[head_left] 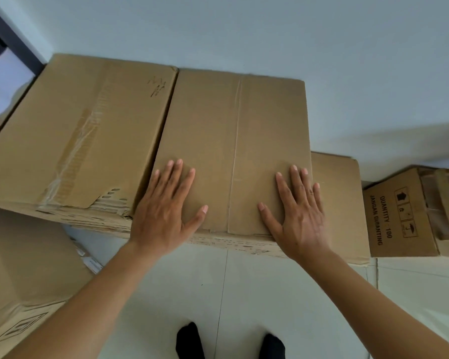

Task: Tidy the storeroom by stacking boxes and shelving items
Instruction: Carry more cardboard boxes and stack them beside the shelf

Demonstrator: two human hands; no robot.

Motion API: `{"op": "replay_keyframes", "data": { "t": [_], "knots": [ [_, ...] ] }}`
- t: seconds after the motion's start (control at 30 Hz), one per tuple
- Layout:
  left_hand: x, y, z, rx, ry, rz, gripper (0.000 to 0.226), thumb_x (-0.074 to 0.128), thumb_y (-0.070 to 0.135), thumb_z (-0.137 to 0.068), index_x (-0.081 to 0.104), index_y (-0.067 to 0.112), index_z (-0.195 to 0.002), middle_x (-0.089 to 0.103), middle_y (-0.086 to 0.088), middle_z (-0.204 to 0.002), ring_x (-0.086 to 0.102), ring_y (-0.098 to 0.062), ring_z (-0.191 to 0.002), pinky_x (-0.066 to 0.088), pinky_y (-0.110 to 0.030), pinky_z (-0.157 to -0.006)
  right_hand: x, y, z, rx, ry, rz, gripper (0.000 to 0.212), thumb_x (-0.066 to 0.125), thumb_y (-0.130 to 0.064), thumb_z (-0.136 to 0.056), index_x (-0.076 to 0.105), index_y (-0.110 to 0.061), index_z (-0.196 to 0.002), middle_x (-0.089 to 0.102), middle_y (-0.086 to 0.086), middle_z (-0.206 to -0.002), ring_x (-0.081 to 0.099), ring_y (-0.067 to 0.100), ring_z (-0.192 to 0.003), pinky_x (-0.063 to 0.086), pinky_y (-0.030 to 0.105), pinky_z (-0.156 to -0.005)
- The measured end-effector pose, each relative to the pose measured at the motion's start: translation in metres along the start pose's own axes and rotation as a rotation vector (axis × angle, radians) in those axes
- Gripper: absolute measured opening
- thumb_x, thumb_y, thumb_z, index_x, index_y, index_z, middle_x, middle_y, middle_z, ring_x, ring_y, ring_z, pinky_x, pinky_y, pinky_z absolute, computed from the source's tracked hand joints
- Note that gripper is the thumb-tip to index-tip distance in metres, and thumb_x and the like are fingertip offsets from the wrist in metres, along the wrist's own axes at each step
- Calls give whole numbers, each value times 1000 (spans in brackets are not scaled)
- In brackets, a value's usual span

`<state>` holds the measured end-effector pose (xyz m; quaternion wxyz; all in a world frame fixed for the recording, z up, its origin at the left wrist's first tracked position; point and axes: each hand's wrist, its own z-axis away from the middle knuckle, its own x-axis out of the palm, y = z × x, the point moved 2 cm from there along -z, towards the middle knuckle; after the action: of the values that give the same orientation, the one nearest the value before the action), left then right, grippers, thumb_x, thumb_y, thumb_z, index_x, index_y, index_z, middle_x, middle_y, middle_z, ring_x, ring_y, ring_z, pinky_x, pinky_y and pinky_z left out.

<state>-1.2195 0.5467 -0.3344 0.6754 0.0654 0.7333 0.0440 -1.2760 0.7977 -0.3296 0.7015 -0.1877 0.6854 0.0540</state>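
Note:
A plain brown cardboard box (pixel 231 130) with a centre seam sits on top of a stack against the pale wall. My left hand (pixel 163 208) lies flat on its top near the front left corner, fingers straight and spread. My right hand (pixel 298 211) lies flat on the top near the front right corner, fingers straight as well. Neither hand grips anything. A larger taped box (pixel 73 136) with a torn front edge sits right beside it on the left, touching it. Below and to the right a lower box (pixel 340 198) sticks out from under the stack.
A small printed carton (pixel 402 216) marked QUANTITY 100 stands on the floor at the right. Another cardboard box (pixel 18 281) stands at the lower left. White floor tiles (pixel 244 294) lie under me, with my dark-socked feet (pixel 228 343) at the bottom edge. A dark door frame (pixel 11 40) is at the upper left.

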Motion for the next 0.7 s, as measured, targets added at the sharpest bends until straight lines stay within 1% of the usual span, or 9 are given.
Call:
{"op": "replay_keyframes", "data": {
  "t": [0.1, 0.2, 0.3, 0.37, 0.47, 0.53, 0.6, 0.63, 0.7],
  "knots": [
    [0, -19, -6, 46, 5, -12, 73, 30, 55, -94, 30, 10, -151, 21, -15, -159, 14, -27, -149, 17, -52, -118, 6, -15, -1, 36, 8, 12, 77, 16, -64, -92, 16, -17, -153, 4, 9, -161, -7, 22, -149, 0, 44, -120],
    [2, -18, -4, 25, 38, -1, 71, 34, 53, -92, 33, 12, -150, 23, -13, -158, 17, -26, -148, 17, -54, -118, 8, -14, 1, 45, 1, 16, 77, 16, -64, -92, 17, -17, -154, 4, 8, -161, -7, 21, -149, 1, 44, -121],
    [2, -16, -4, 12, 40, 0, 71, 33, 54, -92, 33, 13, -150, 23, -12, -159, 17, -26, -148, 17, -54, -117, 8, -13, -1, 36, -32, 34, 76, 12, -63, -93, 12, -17, -154, -1, 8, -161, -11, 20, -148, -2, 44, -121],
    [2, -16, -4, 2, 24, -10, 73, 31, 57, -92, 30, 14, -152, 20, -11, -160, 14, -25, -149, 17, -54, -118, 8, -14, -1, 30, -75, 51, 76, 5, -64, -92, 3, -18, -153, -8, 8, -161, -18, 20, -147, -7, 44, -120],
    [3, -16, -4, -8, -36, -47, 81, 24, 68, -91, 21, 17, -154, 12, -9, -162, 6, -24, -150, 12, -53, -119, 7, -16, -1, 31, -139, 74, 75, -3, -62, -91, -8, -18, -151, -16, 9, -159, -25, 22, -144, -14, 41, -118],
    [3, -16, -5, -23, -86, -55, 86, 18, 73, -89, 16, 18, -155, 8, -8, -162, 2, -23, -150, 9, -53, -119, 5, -19, -1, 40, -180, 101, 75, -9, -61, -88, -13, -17, -149, -18, 11, -159, -25, 24, -144, -15, 40, -118],
    [1, -13, -4, -48, -146, -53, 89, 11, 77, -86, 11, 20, -156, 2, -6, -163, -3, -22, -150, 2, -51, -120, 1, -23, 0, 63, -245, 138, 76, -12, -60, -87, -14, -17, -150, -18, 13, -159, -23, 25, -144, -13, 40, -118],
    [-1, -12, -1, -69, -184, -44, 92, 6, 78, -84, 7, 21, -156, -3, -5, -163, -8, -21, -150, -3, -49, -120, -3, -24, -1, 82, -288, 150, 75, -9, -60, -91, -13, -16, -151, -19, 13, -159, -22, 26, -145, -11, 40, -119],
    [-10, -6, 2, -111, -255, 5, 98, 1, 81, -77, 0, 23, -155, -11, -4, -162, -15, -20, -148, -8, -46, -120, -16, -28, -5, 118, -381, 135, 70, 8, -57, -98, -8, -16, -153, -17, 13, -159, -17, 27, -147, -3, 41, -121]
  ]
}}
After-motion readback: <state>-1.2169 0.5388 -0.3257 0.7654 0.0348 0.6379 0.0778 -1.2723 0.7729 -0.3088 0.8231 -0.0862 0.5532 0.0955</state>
